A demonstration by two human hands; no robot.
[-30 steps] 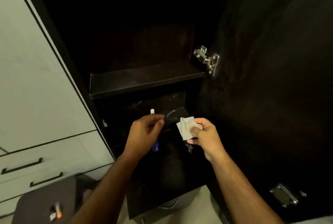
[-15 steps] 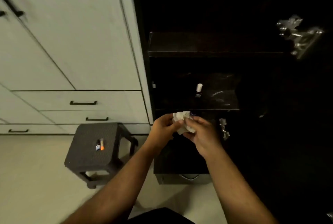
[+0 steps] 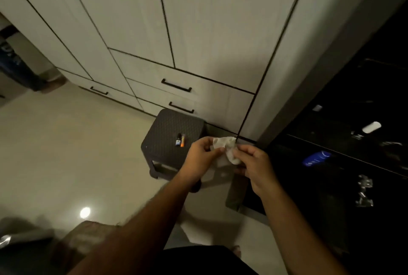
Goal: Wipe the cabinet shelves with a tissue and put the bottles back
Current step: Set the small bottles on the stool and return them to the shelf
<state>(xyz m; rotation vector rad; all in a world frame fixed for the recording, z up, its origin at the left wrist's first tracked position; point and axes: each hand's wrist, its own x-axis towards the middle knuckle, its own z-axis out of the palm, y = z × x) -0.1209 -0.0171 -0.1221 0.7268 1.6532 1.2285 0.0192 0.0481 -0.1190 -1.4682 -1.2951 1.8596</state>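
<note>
I have the crumpled white tissue [image 3: 227, 148] pinched between both hands in front of me: my left hand [image 3: 202, 156] grips its near edge and my right hand [image 3: 254, 164] closes its fingertips on the bunched end. My view is turned toward the dark woven-pattern stool [image 3: 170, 133], where two small bottles, one dark with a blue label [image 3: 178, 140] and one orange [image 3: 182, 140], lie side by side on the seat. The open dark cabinet [image 3: 344, 142] sits at my right, with a white-capped item [image 3: 371, 127] and a blue one [image 3: 317, 158] barely readable on its shelves. My worry is the thin tissue tearing if I tug it apart, and, in this gloom, knocking those shelf items when I reach back in.
</note>
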